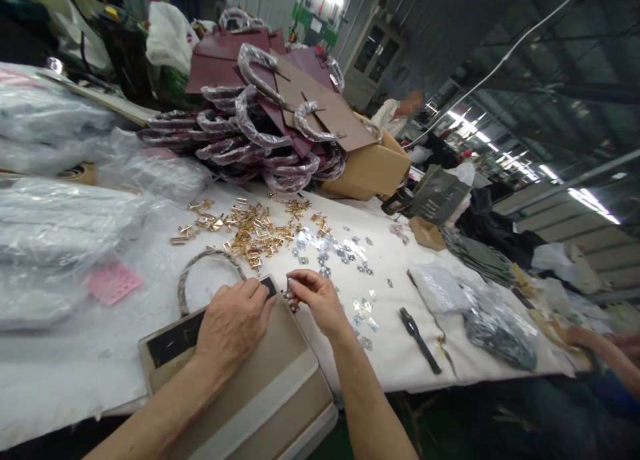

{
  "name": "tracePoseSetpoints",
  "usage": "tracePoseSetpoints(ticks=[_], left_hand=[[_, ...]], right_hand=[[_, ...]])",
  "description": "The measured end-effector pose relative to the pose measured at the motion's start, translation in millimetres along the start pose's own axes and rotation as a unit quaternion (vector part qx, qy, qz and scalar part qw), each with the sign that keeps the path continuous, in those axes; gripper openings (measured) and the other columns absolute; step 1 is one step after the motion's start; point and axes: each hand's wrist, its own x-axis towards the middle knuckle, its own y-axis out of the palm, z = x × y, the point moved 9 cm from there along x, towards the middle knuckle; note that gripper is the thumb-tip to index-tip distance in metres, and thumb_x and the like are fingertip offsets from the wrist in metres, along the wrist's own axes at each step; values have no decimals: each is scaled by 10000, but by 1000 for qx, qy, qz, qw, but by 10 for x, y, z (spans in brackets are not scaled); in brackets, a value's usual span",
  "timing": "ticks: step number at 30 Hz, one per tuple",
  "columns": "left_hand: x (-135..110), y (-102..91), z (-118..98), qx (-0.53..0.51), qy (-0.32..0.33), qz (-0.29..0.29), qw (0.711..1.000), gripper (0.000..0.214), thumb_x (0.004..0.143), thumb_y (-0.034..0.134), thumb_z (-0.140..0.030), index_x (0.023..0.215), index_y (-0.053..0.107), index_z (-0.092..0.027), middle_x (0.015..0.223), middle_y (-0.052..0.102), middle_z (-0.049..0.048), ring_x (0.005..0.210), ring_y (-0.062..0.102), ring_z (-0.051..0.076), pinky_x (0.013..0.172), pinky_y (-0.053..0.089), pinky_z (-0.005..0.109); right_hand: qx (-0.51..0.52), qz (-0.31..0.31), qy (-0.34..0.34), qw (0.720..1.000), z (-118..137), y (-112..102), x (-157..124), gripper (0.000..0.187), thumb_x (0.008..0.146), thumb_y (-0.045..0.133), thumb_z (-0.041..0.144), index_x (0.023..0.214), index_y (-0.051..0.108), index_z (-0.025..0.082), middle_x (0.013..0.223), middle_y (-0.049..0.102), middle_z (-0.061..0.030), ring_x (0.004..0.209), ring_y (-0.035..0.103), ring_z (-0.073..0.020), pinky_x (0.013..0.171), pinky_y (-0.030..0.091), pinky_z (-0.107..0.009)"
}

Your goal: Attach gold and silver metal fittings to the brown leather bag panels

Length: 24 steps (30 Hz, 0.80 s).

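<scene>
My left hand [231, 323] is closed over the top edge of a beige handbag panel [270, 380], with its fingers curled near a dark patch on that edge. The panel lies tilted over the table's front edge, and a wrapped loop handle [186, 280] stands up behind it. Just right of the panel's upper corner, my right hand [320, 301] pinches a small silver metal plate [289, 284] between thumb and fingers. Beyond both hands lies a heap of gold-coloured metal fittings [250, 230]. Loose silver plates [345, 250] are scattered beside it.
Maroon and brown bag pieces with wrapped handles [280, 107] are piled at the back, beside a cardboard box [375, 167]. Plastic-wrapped stacks [65, 240] fill the left. A black tool [420, 340] lies on the right. Another person's hand [583, 337] shows at far right.
</scene>
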Motion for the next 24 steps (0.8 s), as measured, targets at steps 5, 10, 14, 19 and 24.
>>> tracePoseSetpoints(ticks=[5, 10, 14, 19, 24], left_hand=[[-25, 60, 81, -7, -23, 16, 1000, 389, 970, 598, -558, 1065, 659, -186, 952, 666, 87, 848, 634, 301, 752, 442, 414], [-29, 128, 136, -26, -42, 35, 998, 463, 931, 620, -625, 1061, 632, -181, 976, 647, 86, 847, 640, 291, 757, 473, 405], [-15, 150, 165, -39, -50, 35, 997, 443, 917, 655, -610, 1042, 626, -186, 966, 646, 77, 833, 644, 275, 739, 479, 387], [-5, 178, 179, -47, -53, 47, 996, 421, 919, 669, -576, 1054, 626, -179, 970, 650, 86, 835, 648, 278, 739, 489, 390], [-10, 179, 184, -47, -55, 47, 996, 388, 929, 662, -527, 1094, 621, -178, 995, 661, 96, 873, 658, 289, 754, 492, 389]], right_hand=[[-34, 30, -4, 999, -79, 144, 14, 246, 789, 845, 399, 962, 814, 226, 806, 751, -7, 698, 652, -144, 677, 520, -268], [-67, 61, -7, 996, -112, 233, 34, 184, 800, 836, 350, 956, 834, 252, 894, 782, -22, 831, 714, -188, 793, 550, -309], [-118, 35, -45, 991, -58, 249, 36, 131, 821, 810, 306, 944, 839, 271, 929, 773, -22, 884, 702, -198, 823, 539, -318], [-149, 22, -47, 987, -27, 275, 53, 131, 821, 791, 271, 942, 840, 281, 913, 760, -14, 859, 680, -192, 796, 508, -313], [-154, -3, -2, 988, -102, 275, 112, 188, 763, 817, 268, 950, 809, 251, 803, 702, 6, 691, 595, -146, 653, 469, -276]])
